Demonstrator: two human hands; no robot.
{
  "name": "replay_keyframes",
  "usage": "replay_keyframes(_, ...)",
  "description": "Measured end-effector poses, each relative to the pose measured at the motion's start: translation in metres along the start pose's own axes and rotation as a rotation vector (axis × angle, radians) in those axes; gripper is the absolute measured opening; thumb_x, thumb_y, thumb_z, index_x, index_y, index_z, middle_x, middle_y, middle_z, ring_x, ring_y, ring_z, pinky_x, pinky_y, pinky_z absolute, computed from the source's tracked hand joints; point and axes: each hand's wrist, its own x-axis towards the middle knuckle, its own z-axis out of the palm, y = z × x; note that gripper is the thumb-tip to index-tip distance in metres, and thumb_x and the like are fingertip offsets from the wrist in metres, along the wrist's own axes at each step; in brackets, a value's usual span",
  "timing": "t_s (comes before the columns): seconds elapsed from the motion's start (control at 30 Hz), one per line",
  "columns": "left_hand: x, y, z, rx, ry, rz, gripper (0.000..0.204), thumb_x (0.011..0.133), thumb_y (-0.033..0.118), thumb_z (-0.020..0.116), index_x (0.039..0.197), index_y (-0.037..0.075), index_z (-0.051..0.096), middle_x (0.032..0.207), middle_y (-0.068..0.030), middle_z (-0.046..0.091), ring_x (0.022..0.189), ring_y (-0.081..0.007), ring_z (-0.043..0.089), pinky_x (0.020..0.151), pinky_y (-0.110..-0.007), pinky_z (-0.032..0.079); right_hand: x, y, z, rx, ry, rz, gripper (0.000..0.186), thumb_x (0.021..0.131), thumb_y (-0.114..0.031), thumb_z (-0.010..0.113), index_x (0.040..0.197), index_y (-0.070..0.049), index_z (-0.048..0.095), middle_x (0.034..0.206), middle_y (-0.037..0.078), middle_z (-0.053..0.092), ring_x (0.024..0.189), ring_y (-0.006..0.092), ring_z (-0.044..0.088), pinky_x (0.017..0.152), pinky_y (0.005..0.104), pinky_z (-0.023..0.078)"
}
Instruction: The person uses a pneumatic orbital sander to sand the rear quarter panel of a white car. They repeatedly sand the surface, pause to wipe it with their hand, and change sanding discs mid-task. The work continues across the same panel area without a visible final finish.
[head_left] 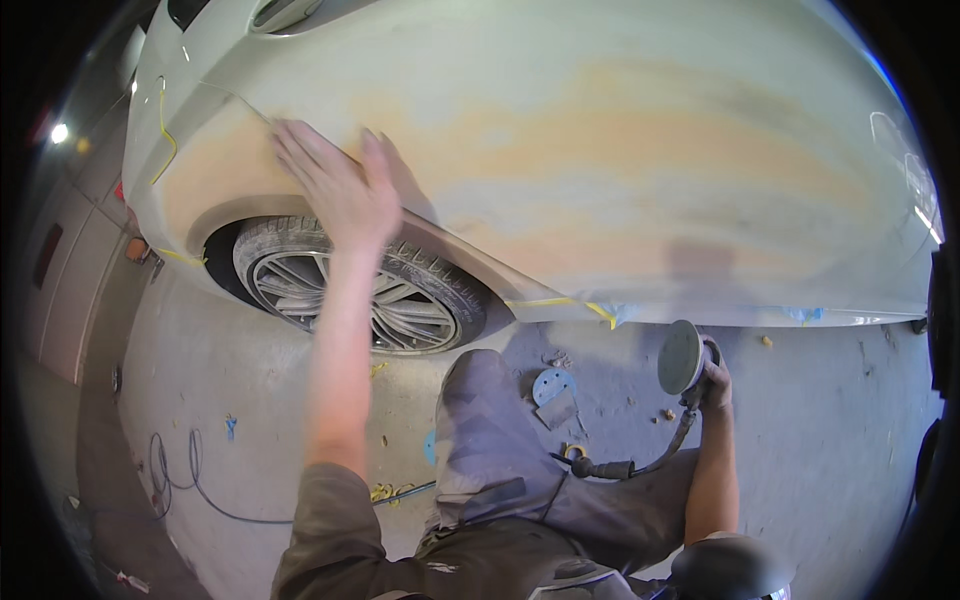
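My left hand lies with its fingers stretched out on the car's sanded body panel, just above the wheel arch. The panel shows patches of tan filler, grey and pale green. Under that hand is the wheel with its dusty tyre and spokes. At lower right, my right hand is closed around an orbital sander, whose round grey-green pad is turned sideways, apart from the car. From the sander a dark hose runs back across my thigh.
Yellow masking tape edges the sill, with more tape at the far left. A blue sanding disc and a grey pad lie on the concrete floor. A thin air hose loops at left.
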Motion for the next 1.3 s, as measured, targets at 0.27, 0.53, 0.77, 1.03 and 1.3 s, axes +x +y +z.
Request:
replay_keyframes(0.27, 0.032, 0.076, 0.032, -0.040, 0.145, 0.420, 0.090, 0.107, 0.054, 0.049, 0.156, -0.018, 0.026, 0.162, -0.0423, 0.028, 0.152, -0.0585, 0.026, 0.126, -0.063, 0.020, -0.005, -0.008, 0.001, -0.068, 0.009, -0.046, 0.069, 0.076, -0.033, 0.082, 0.133, -0.002, 0.056, 0.109, 0.009, 0.065, 0.096, 0.0178, 0.065, 0.082, 0.0317, 0.054)
replay_keyframes(0.53, 0.052, 0.259, 0.078, -0.100, 0.067, 0.874, 0.079, 0.103, 0.050, 0.056, 0.154, -0.009, 0.040, 0.160, -0.0257, 0.043, 0.148, -0.0403, 0.042, 0.124, -0.050, 0.033, -0.004, -0.017, 0.015, -0.037, 0.011, 0.017, 0.074, 0.072, -0.031, 0.086, 0.133, -0.003, 0.055, 0.116, 0.011, 0.066, 0.102, 0.0197, 0.066, 0.090, 0.0315, 0.053)
replay_keyframes(0.77, -0.032, 0.357, 0.134, -0.487, -0.275, 1.108, 0.073, 0.103, 0.047, 0.055, 0.159, 0.002, 0.040, 0.168, -0.0131, 0.041, 0.155, -0.0301, 0.039, 0.129, -0.047, 0.031, -0.031, -0.016, 0.002, 0.438, 0.100, -0.158, 0.074, 0.075, -0.033, 0.080, 0.139, -0.003, 0.056, 0.125, 0.015, 0.068, 0.110, 0.0285, 0.071, 0.097, 0.0423, 0.060)
replay_keyframes(1.03, -0.189, 0.365, 0.072, -1.415, -0.886, 0.432, 0.079, 0.098, 0.036, 0.075, 0.161, 0.005, 0.038, 0.161, -0.0232, 0.046, 0.147, -0.0432, 0.047, 0.120, -0.047, 0.041, -0.058, -0.011, -0.021, 0.637, -0.069, -0.306, 0.074, 0.081, -0.031, 0.070, 0.144, 0.003, 0.055, 0.123, 0.018, 0.072, 0.108, 0.0292, 0.072, 0.099, 0.0419, 0.058)
replay_keyframes(1.3, -0.238, 0.353, 0.047, -1.480, -0.805, 0.009, 0.073, 0.095, 0.023, 0.080, 0.155, 0.001, 0.047, 0.151, -0.0256, 0.055, 0.136, -0.0419, 0.058, 0.111, -0.045, 0.049, -0.059, -0.041, 0.025, 0.388, 0.118, -0.137, 0.077, 0.078, -0.035, 0.074, 0.143, 0.002, 0.055, 0.132, 0.019, 0.066, 0.120, 0.0288, 0.065, 0.109, 0.0395, 0.051)
